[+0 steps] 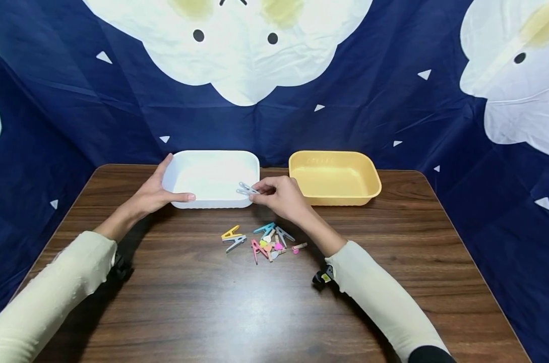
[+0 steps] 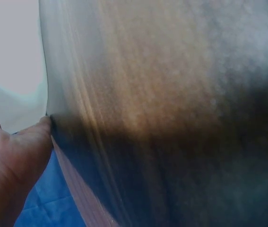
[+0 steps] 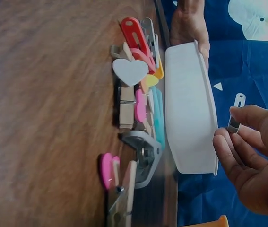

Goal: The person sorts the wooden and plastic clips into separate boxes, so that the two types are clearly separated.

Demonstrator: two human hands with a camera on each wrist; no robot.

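My left hand rests against the left end of a white plastic tub. Its thumb lies straight along the front wall and its fingers reach up the left side. Over the tub's front right corner, my right hand pinches a light grey clothespin between thumb and fingertips. In the right wrist view, the clothespin points up from the fingertips beside the tub. On the table in front lies a loose pile of clothespins, some plastic, some small wooden ones with coloured hearts.
A yellow tub stands to the right of the white one, by the back edge of the wooden table. Apart from the pile's middle lie a yellow clothespin and a grey one. Blue cloth hangs behind.
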